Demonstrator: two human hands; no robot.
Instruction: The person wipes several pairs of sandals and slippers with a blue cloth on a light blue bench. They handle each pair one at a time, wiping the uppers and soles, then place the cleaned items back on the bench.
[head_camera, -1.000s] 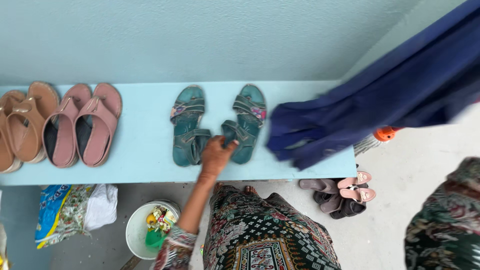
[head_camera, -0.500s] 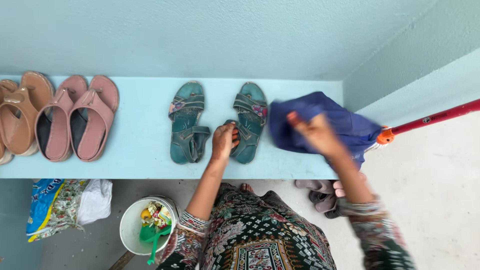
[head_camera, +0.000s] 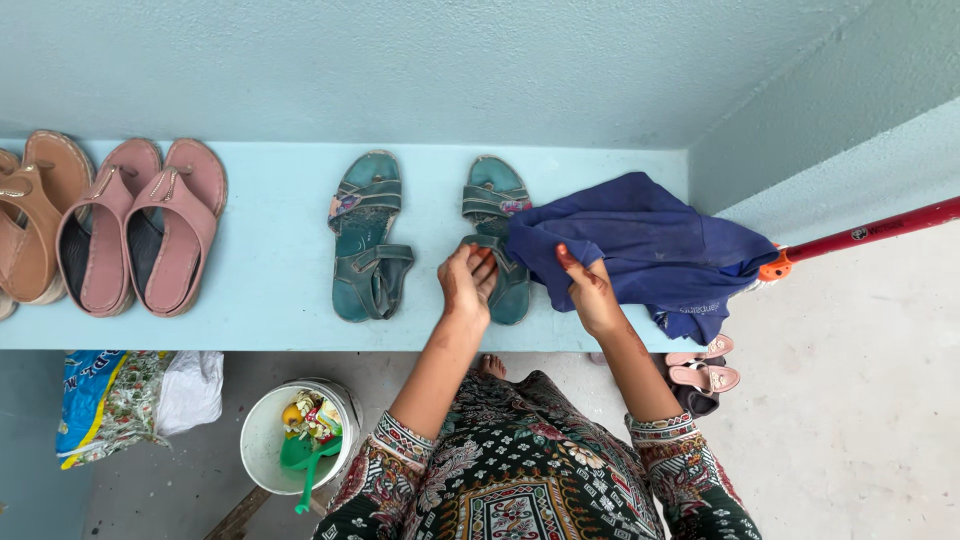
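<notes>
A: The left hand grips the right teal sandal on the worktop; the right hand pinches the blue cloth draped over its edge.

B: Risk? The cloth (bunched, loosely held) could probably snag a strap and drag the sandal off.

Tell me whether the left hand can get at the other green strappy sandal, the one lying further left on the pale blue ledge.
Probably yes. The left hand rests on the right green sandal, and only bare pale blue ledge separates it from the left green sandal; nothing covers that sandal.
</notes>
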